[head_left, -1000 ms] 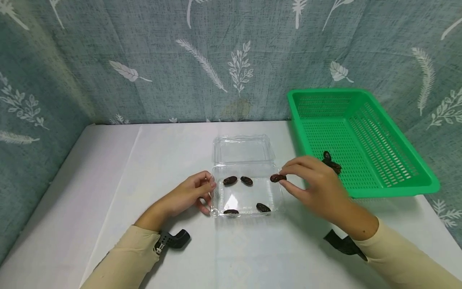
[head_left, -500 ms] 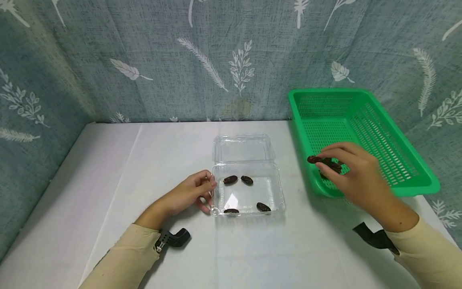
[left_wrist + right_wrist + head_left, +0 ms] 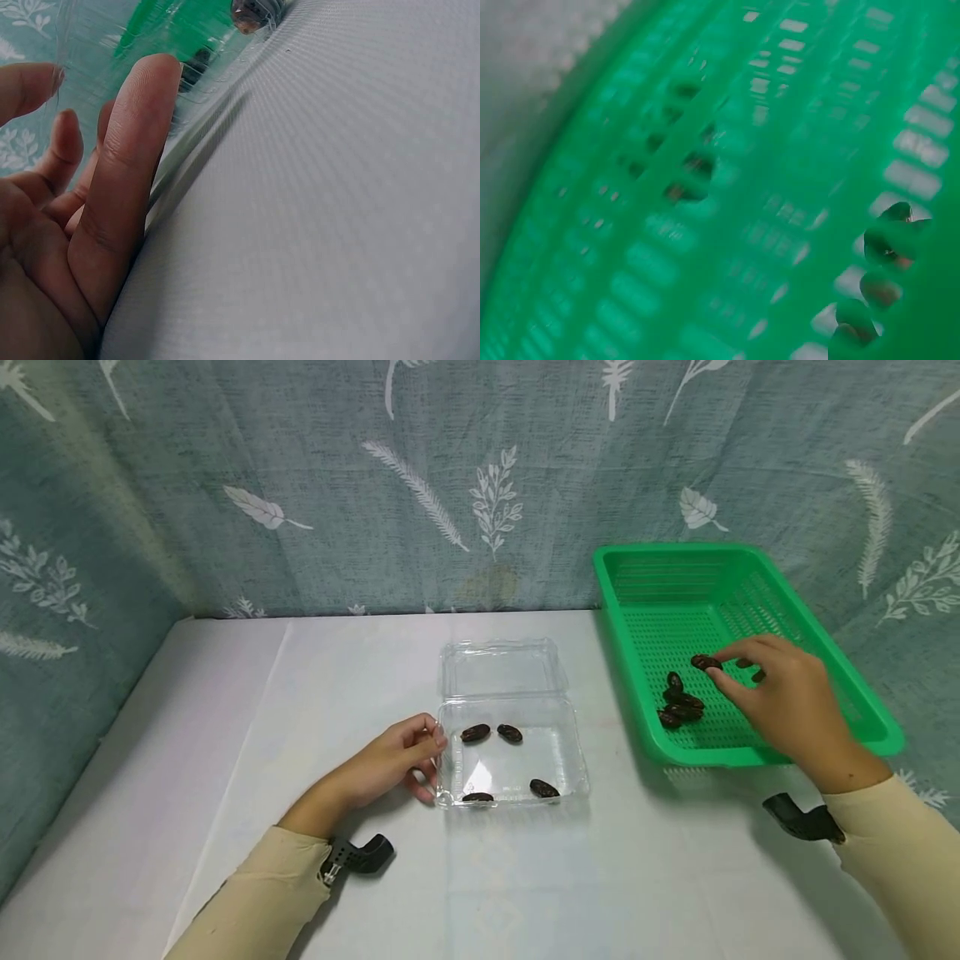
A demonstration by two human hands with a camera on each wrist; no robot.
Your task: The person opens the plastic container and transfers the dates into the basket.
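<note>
In the head view my right hand (image 3: pixel 795 693) is over the green basket (image 3: pixel 825 672), pinching a dark date (image 3: pixel 705 662) between thumb and fingertips. Below and left of it, several dates (image 3: pixel 682 702) lie bunched on the basket floor. My left hand (image 3: pixel 386 764) holds the left edge of a clear plastic clamshell box (image 3: pixel 517 764), whose lid (image 3: pixel 504 670) is folded back. Inside the box are several dates (image 3: pixel 476 733), spaced apart. The left wrist view shows the left fingers (image 3: pixel 127 142) at the box wall. The basket's slats mostly block the right wrist view.
A white cloth (image 3: pixel 300 685) covers the table under the box and basket. Behind it hangs a grey-green leaf-print curtain (image 3: pixel 315 560). The basket's raised rim (image 3: pixel 622 677) stands between the box and the dates inside it.
My right hand has moved right, from above the box's right side to over the basket, with the date pinched throughout. The left hand keeps its place at the box.
</note>
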